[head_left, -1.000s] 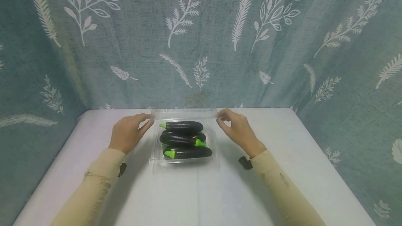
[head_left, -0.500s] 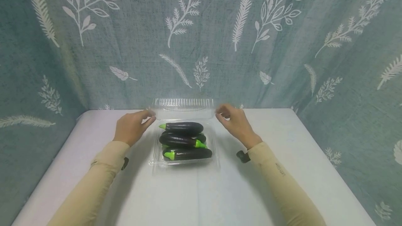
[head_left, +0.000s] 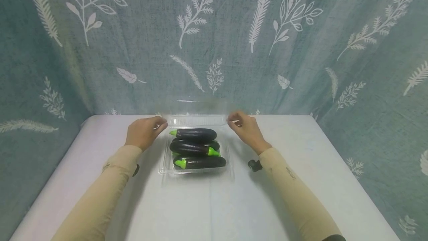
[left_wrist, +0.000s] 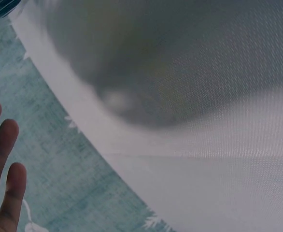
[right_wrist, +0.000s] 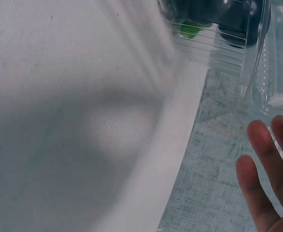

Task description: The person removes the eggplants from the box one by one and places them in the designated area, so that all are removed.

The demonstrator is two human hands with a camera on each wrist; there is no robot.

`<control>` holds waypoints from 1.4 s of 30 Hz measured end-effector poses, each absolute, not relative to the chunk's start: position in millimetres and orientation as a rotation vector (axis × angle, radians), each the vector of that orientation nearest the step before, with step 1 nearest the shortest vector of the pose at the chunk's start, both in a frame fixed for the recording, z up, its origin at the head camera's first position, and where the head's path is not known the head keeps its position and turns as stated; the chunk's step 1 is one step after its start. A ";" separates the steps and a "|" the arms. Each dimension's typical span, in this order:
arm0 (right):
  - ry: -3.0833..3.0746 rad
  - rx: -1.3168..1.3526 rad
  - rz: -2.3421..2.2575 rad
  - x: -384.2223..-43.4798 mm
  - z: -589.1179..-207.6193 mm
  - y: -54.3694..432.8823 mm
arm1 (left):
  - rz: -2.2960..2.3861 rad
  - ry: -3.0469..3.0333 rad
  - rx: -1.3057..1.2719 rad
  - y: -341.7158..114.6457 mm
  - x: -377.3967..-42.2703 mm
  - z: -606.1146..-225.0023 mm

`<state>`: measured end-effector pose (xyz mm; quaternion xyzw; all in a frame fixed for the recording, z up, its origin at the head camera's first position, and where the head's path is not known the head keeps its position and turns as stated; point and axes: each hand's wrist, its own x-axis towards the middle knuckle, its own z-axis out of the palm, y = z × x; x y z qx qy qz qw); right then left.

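Note:
A clear plastic clamshell container lies on the table with several dark eggplants with green stems stacked in its base. Its clear lid stands raised at the back, hinged along the far side. At the lid's left edge, my left hand pinches it between thumb and index finger. My right hand does the same at the right edge. In the right wrist view, the other fingers are spread below the lid. The left wrist view shows only fingertips and a sliver of the container.
The white table ends just behind the container. A teal curtain with white leaf prints hangs behind the table and along both sides. Dark wrist-camera pieces hang by the sleeves.
The lid's upper edge has gone up and the lid shows taller behind the eggplants. Both hands have shifted slightly inward with it. The base and eggplants have stayed put.

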<state>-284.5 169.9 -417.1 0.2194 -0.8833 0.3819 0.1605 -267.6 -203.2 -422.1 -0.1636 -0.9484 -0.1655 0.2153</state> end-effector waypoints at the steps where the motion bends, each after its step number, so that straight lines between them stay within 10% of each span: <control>1: -2.529 0.621 1.094 -285.5 -418.0 169.9 | -0.457 -2.637 -0.452 -203.2 -268.4 -422.1; 42: -2.850 0.317 0.914 -298.3 -425.7 150.9 | -0.630 -2.890 -0.264 -181.6 -288.6 -418.5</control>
